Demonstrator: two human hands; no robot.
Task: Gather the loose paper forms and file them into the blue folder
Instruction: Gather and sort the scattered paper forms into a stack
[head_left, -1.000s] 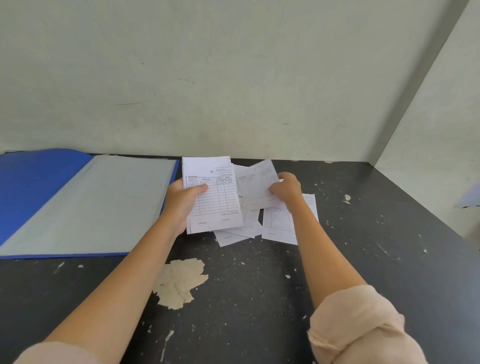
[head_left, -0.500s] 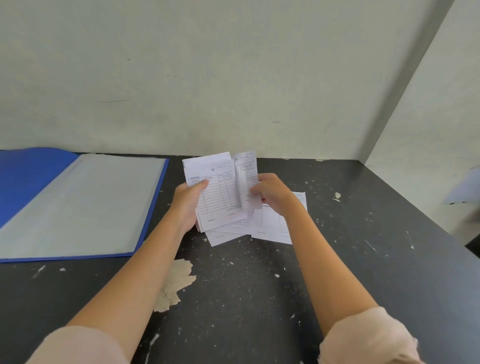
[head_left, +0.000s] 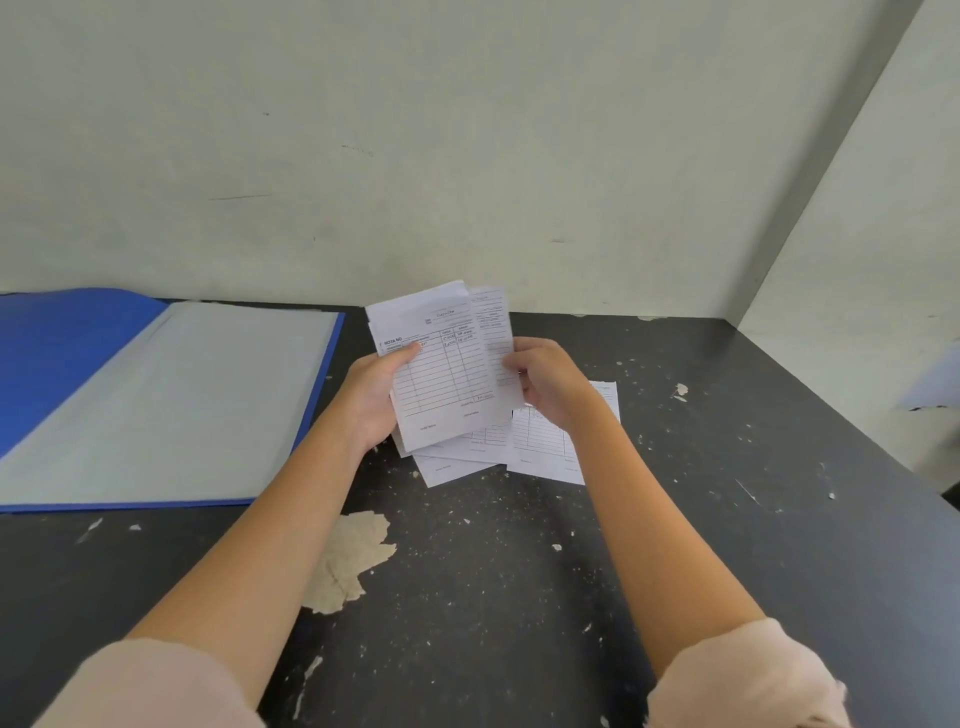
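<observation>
**Forms held in both hands above the dark table**

Above the middle of the black, chipped table (head_left: 519, 597), both hands close on one small stack of forms (head_left: 447, 374). The left hand (head_left: 374, 395) grips the stack's left edge, thumb lying across the printed front sheet and fingers hidden behind the paper. The right hand (head_left: 545, 384) pinches the right edge, where a second sheet sticks out a little past the front one. The stack tilts up toward the camera, clear of the table at its top; whether its lower edge touches the sheets beneath cannot be told.

Under and just behind the hands, several loose forms (head_left: 540, 447) lie flat on the table, overlapping each other; the right wrist covers part of one.

Off to the left, the blue folder (head_left: 62, 353) lies open and flat, its pale inner page (head_left: 171, 400) facing up, near the left forearm but apart from it. A patch of bare, peeled surface (head_left: 348, 561) shows between the forearms. Pale sleeves cover both upper arms.
</observation>
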